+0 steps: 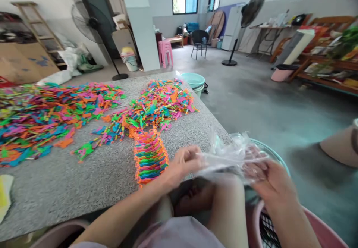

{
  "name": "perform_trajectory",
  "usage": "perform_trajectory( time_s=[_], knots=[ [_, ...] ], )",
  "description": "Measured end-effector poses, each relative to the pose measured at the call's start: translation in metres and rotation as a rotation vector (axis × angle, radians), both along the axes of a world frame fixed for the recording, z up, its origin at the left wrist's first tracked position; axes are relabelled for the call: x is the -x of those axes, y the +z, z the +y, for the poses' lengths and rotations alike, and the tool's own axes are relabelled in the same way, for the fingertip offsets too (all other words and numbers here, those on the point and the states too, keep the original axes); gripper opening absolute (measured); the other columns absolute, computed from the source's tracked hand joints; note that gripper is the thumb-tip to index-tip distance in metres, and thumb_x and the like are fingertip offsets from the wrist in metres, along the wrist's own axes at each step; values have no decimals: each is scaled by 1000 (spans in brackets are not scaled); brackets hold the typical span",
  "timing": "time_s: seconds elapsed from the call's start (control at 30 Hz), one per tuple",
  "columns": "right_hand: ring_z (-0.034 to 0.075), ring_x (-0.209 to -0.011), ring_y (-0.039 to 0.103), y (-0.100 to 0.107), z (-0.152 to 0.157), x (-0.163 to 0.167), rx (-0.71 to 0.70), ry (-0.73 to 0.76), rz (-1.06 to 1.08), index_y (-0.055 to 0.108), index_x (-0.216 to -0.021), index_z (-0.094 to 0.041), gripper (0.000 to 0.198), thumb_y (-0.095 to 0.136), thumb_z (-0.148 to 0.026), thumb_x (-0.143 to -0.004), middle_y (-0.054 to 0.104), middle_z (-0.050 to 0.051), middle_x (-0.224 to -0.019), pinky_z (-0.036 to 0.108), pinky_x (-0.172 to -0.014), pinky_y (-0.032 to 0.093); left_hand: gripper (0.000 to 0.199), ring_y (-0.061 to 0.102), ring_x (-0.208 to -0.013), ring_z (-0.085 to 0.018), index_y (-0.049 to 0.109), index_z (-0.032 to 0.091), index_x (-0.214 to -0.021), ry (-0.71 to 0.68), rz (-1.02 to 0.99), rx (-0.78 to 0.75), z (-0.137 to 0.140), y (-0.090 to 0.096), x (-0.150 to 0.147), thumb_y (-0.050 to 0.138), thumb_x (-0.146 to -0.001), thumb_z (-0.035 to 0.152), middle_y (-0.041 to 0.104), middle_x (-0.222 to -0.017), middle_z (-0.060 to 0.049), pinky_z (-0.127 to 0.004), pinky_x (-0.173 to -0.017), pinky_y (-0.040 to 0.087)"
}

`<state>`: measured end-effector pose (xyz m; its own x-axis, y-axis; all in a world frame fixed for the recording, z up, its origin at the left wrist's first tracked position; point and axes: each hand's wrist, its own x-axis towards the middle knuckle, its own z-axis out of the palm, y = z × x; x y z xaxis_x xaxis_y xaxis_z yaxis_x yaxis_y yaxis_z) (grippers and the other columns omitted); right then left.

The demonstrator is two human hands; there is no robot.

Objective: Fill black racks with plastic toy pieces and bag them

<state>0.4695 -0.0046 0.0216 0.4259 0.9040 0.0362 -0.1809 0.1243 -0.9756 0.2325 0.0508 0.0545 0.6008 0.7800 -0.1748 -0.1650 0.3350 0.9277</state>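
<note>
A clear plastic bag (223,162) stretches between my two hands above my lap. My left hand (191,160) pinches its left end near the table's edge. On the other side, my right hand (272,175) grips the bag, with some fingers showing through the film. Just left of my left hand, a neat stack of colourful flat plastic pieces (151,156) lies on the speckled stone table (109,181). Behind that stack rises a loose heap of similar bright pieces (165,100). More clear plastic (237,143) bunches up beyond my hands; whether it is one bag or several I cannot tell.
A larger pile of colourful pieces (56,117) covers the table's left. A pale green bucket (194,80) stands past the table's far corner. Pink baskets (321,222) flank my legs. Two standing fans (253,9), a black chair (200,41) and pink stools (165,50) are farther off.
</note>
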Motion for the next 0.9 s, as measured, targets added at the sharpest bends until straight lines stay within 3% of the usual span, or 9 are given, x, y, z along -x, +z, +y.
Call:
perform_trajectory(
  time_s=[0.07,0.1,0.17,0.27,0.37,0.47,0.63,0.77,0.9],
  knots=[
    [10,-43,33,17,47,29,-190,-92,-187,49,-72,-24,25,65,-43,-77,36,-6,-55,26,-43,33,31,43,-64,-13,47,20,-68,298,354,-714,41,17,44,73,-67,37,47,-67,2,-26,-63,39],
    [13,-50,42,20,72,47,-308,-143,-338,50,-74,-24,26,66,-45,-76,42,-4,-59,27,-50,38,33,45,-69,-15,43,21,-64,437,571,-984,63,23,68,69,-72,40,47,-67,1,-30,-71,42],
    [19,-70,55,14,126,88,-440,-19,-700,52,-72,-24,29,69,-48,-74,53,2,-68,32,-67,45,32,48,-78,-19,40,23,-62,561,688,-1071,105,27,117,63,-78,39,48,-68,-1,-37,-84,42],
    [23,-87,60,-16,192,152,-366,392,-1019,57,-77,-22,14,60,-34,-82,64,8,-81,30,-78,45,26,50,-74,-19,43,23,-64,636,815,-1075,140,8,173,60,-79,35,49,-64,0,-37,-82,43],
    [20,-76,63,-58,219,194,-156,571,-955,61,-83,-20,15,46,-20,-86,68,4,-75,26,-71,45,25,46,-56,-15,43,23,-66,679,885,-1003,135,-33,197,55,-84,36,45,-55,4,-29,-64,44],
    [21,-74,64,-94,207,199,-143,524,-800,64,-83,-20,27,37,-22,-90,69,4,-74,27,-69,46,16,53,-62,-15,51,22,-79,736,882,-937,105,-75,196,52,-87,36,55,-68,1,-26,-63,45],
    [20,-79,63,-127,168,183,-166,510,-864,62,-100,-22,22,43,-22,-87,68,3,-83,28,-72,46,20,56,-99,-23,59,19,-101,905,799,-795,66,-122,185,48,-91,32,57,-100,-10,-39,-90,47],
    [20,-85,61,-135,172,199,11,410,-906,59,-101,-20,22,50,-20,-82,62,7,-99,28,-72,47,25,56,-102,-24,58,17,-110,1002,697,-595,78,-150,175,55,-91,33,57,-110,-11,-44,-91,48],
    [18,-74,59,-134,179,216,184,445,-643,58,-83,-21,6,54,-25,-80,60,4,-86,26,-64,48,29,62,-92,-20,60,15,-109,909,532,-361,88,-162,163,59,-93,38,63,-107,-6,-39,-81,54]
  ],
)
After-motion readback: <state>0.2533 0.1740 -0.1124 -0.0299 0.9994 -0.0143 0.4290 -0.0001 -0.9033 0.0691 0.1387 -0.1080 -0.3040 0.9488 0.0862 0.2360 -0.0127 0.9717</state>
